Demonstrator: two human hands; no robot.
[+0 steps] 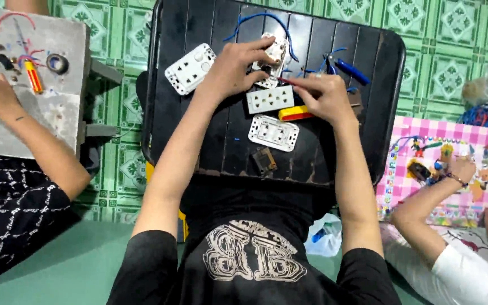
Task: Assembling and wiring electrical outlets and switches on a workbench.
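Two hands meet over the black surface (199, 34). Going left to right: a white socket (190, 69) lies loose at a slant, then the left hand (234, 69) pinches a white switch (272, 56) trailing blue wires (258, 20), raised at the far middle of the surface. Its long axis seems to run away from the person, the face tilted toward them. The right hand (324, 97) closes on a thin red tool (287, 81), tip aimed left at the switch. A slip could jab the left fingers, or the tugged wires could twist the switch loose. Two more sockets (270, 99) lie below.
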